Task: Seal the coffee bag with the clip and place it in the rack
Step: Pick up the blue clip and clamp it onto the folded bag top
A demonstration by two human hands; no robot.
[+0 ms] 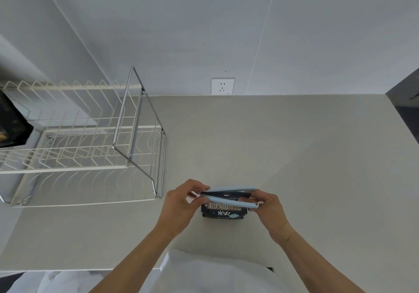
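Note:
A small black coffee bag with pale lettering stands on the grey counter in front of me. A long light-blue clip straddles the bag's top, its two arms spread apart in a narrow V. My left hand pinches the clip's hinged left end. My right hand holds the free end of the clip's near arm at the bag's right. The white wire rack with a chrome frame stands on the counter to the left, well apart from the bag.
A dark bag sits in the rack's upper tier at the far left. A white wall socket is on the wall behind the counter. A dark surface borders the counter at the right. My white clothing fills the bottom.

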